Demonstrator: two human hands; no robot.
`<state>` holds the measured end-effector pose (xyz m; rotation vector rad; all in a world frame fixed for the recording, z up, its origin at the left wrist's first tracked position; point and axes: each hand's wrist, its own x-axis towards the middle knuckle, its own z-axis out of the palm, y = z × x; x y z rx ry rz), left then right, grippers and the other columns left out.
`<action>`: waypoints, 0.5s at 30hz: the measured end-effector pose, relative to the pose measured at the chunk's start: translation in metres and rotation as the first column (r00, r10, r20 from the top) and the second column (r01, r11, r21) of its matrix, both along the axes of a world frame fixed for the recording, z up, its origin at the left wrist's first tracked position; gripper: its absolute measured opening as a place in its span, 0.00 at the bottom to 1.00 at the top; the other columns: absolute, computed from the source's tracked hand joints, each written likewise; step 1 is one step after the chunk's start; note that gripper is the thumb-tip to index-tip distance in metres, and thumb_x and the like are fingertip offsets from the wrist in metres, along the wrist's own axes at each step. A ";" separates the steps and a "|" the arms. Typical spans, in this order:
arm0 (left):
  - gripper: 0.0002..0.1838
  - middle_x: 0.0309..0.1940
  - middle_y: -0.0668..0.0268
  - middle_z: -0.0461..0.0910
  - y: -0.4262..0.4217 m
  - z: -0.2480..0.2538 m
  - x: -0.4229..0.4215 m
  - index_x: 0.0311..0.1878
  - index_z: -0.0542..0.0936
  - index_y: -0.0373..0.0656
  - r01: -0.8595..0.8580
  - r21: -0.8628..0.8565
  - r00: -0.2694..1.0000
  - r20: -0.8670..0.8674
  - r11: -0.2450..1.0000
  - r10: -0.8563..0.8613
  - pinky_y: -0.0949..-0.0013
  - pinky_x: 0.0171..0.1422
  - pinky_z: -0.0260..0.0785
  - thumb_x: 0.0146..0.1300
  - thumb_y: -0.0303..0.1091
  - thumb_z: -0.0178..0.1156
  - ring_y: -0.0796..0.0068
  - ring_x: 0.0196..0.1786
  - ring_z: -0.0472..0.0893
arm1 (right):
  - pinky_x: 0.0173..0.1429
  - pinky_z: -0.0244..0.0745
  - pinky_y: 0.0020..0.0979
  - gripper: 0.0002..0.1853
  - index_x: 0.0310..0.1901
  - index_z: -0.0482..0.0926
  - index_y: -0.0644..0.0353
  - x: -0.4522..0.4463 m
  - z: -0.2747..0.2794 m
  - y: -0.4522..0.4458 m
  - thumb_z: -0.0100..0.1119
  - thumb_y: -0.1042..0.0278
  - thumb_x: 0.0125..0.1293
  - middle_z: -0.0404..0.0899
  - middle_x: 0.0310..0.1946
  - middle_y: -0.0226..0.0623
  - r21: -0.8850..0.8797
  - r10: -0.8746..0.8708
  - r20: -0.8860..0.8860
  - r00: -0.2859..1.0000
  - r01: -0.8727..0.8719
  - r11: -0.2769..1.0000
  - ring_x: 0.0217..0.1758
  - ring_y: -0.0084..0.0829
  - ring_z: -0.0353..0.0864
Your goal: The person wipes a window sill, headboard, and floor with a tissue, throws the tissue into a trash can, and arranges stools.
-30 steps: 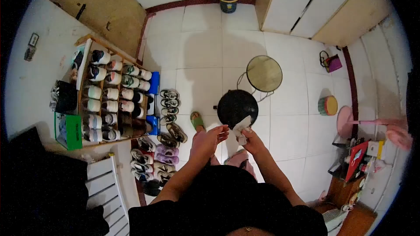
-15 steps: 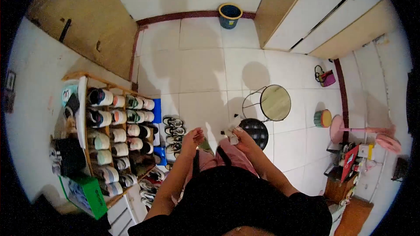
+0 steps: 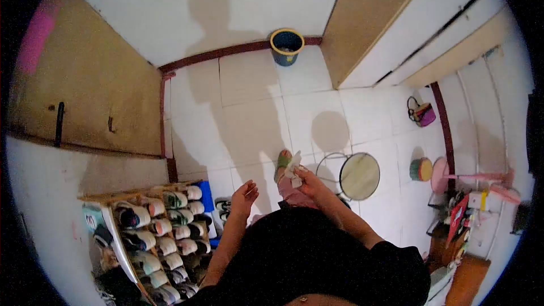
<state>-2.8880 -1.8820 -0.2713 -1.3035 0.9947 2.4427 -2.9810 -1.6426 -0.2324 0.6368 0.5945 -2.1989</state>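
My right hand (image 3: 309,180) is closed on a crumpled white piece, which looks like tissue or thin wrapping (image 3: 293,169). It sticks up past the fingertips, in front of my body. My left hand (image 3: 245,195) hangs in the air to the left, fingers loosely bent and apart, with nothing visible in it. Below the hands, one foot in a green slipper (image 3: 283,162) shows on the tiles. Ahead by the wall stands a dark waste bin (image 3: 284,59) with a yellow rim.
A rack of shoes (image 3: 122,197) fills the lower left, near a wooden door (image 3: 90,79). To the right stands a round-topped stool (image 3: 361,177). A pink fan (image 3: 442,174), a small yellow-topped container (image 3: 420,170) and a purple bag (image 3: 424,115) line the right wall. A cabinet (image 3: 377,17) stands ahead right.
I have moved forward, so the bin, stool and shoe rack sit lower or nearer in view. The white piece now stands higher out of my right hand, and a slippered foot has appeared.
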 end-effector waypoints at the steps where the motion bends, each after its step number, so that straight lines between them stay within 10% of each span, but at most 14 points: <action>1: 0.17 0.45 0.61 0.77 0.000 -0.001 -0.023 0.54 0.73 0.37 -0.002 0.000 1.000 0.004 1.000 0.002 0.64 0.53 0.72 0.66 0.36 0.50 0.67 0.46 0.77 | 0.48 0.76 0.30 0.15 0.53 0.70 0.59 -0.028 0.010 -0.001 0.51 0.67 0.67 0.76 0.42 0.35 -0.026 -0.005 -0.014 1.000 0.005 1.000 0.43 0.32 0.77; 5: 0.18 0.48 0.58 0.76 -0.007 0.010 -0.124 0.56 0.73 0.37 -0.026 0.054 0.999 -0.044 0.998 0.028 0.63 0.54 0.72 0.66 0.34 0.52 0.62 0.50 0.75 | 0.42 0.75 0.26 0.16 0.52 0.69 0.58 -0.143 0.041 -0.001 0.52 0.62 0.66 0.75 0.38 0.32 0.135 -0.078 -0.135 0.988 0.096 0.986 0.39 0.29 0.75; 7: 0.18 0.48 0.59 0.77 -0.008 0.016 -0.174 0.56 0.73 0.38 0.050 0.011 0.994 -0.102 0.999 -0.048 0.64 0.53 0.72 0.66 0.35 0.51 0.63 0.50 0.75 | 0.41 0.75 0.25 0.17 0.54 0.69 0.59 -0.201 -0.035 0.021 0.55 0.69 0.65 0.75 0.42 0.32 -0.232 -0.151 -0.243 0.958 0.093 0.968 0.41 0.26 0.75; 15: 0.15 0.43 0.62 0.79 -0.042 -0.049 -0.324 0.49 0.76 0.37 0.028 0.352 0.988 -0.154 0.936 0.028 0.66 0.52 0.70 0.68 0.36 0.47 0.68 0.45 0.77 | 0.40 0.72 0.31 0.13 0.50 0.71 0.59 -0.439 -0.046 -0.014 0.53 0.68 0.65 0.72 0.35 0.31 0.166 -0.343 -0.210 0.915 0.379 0.910 0.36 0.28 0.72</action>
